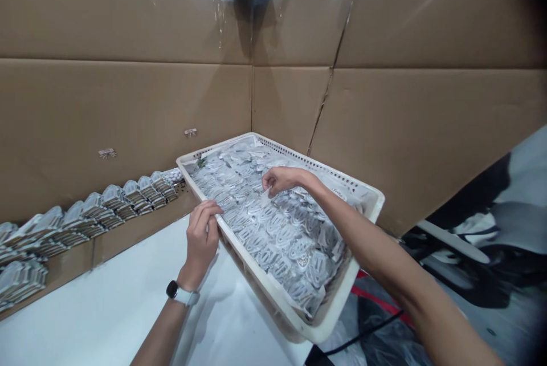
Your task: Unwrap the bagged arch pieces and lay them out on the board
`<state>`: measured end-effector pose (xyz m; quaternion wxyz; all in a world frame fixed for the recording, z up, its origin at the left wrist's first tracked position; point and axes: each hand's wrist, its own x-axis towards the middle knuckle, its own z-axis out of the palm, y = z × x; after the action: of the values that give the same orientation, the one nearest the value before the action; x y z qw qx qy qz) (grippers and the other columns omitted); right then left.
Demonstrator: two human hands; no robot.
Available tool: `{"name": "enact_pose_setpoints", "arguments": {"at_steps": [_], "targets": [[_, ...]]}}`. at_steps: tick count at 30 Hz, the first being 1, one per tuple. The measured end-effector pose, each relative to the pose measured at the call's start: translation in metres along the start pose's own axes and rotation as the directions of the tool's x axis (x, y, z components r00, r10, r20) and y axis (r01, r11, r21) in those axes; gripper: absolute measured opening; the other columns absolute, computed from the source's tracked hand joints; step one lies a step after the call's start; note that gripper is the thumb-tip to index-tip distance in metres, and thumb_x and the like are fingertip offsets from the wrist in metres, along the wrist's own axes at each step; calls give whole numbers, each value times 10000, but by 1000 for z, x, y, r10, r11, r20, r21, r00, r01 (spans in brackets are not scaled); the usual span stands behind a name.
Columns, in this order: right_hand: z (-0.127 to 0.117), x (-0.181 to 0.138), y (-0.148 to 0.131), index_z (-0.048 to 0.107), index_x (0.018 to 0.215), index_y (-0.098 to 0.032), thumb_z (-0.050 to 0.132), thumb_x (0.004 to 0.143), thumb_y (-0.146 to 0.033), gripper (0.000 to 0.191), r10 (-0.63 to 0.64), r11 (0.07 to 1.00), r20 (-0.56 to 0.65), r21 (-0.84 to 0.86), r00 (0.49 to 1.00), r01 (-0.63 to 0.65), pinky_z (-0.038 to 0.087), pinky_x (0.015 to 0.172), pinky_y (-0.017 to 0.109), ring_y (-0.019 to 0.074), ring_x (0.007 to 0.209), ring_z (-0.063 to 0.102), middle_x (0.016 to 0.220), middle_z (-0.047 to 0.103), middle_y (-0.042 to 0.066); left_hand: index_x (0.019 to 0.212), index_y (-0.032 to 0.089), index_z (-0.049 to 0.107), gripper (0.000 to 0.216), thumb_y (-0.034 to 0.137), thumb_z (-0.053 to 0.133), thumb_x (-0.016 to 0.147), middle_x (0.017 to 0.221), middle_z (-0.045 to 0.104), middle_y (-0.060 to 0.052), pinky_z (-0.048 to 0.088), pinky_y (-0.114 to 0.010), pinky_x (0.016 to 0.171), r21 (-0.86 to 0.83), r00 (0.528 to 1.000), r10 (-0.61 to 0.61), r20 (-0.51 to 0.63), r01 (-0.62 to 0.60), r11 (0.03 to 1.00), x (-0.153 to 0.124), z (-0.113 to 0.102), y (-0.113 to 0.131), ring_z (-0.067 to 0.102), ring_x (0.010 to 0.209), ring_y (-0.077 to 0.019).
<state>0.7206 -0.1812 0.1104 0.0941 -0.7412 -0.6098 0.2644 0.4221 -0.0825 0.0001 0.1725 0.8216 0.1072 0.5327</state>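
A white plastic basket (239, 255) holds many small flat pieces in clear plastic wrapping (277, 229), laid in overlapping rows. Over the middle of the basket, my right hand (280, 179) pinches a small whitish piece (266, 198), apparently one of the wrapped pieces. Its exact shape is too small to make out. My left hand (204, 229) rests on the basket's near left rim, fingers closed over the edge. A watch with a light strap (183, 293) is on my left wrist.
Stacks of flat pale pieces (102, 206) line a cardboard strip at the left. Tall cardboard walls (128, 104) meet in a corner behind the basket. A white tabletop (106, 309) lies in front. Plastic bags and a black cable (367, 333) are below right.
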Motion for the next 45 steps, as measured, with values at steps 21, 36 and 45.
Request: {"name": "enact_pose_setpoints", "arguments": {"at_steps": [21,36,45], "targets": [[5,14,15,711,885,-200,829,665,-202,250,-18,1000,0,-19,1000,18,431,675,242,169,791,645,826,723,-12,1027,201,666,258,110,426,1053,1121,708,-93,488,-435,1075,21,1000,-6,-1,6,1000,0,-1,2,651,1195,-243],[6,12,22,636,826,-202,852,590,-323,342,-26,986,65,165,998,15,412,631,243,152,709,599,722,653,-47,1018,206,675,262,123,428,1042,1125,714,-92,494,-443,1087,15,1000,-23,1,23,1000,0,-2,3,658,1201,-251],[10,11,11,625,820,-196,805,628,-217,264,33,998,84,43,996,-37,410,632,237,142,711,607,756,681,-42,1033,201,671,263,108,425,1045,1146,711,-94,487,-439,1082,10,999,-34,4,34,999,-2,-1,4,650,1208,-245]]}}
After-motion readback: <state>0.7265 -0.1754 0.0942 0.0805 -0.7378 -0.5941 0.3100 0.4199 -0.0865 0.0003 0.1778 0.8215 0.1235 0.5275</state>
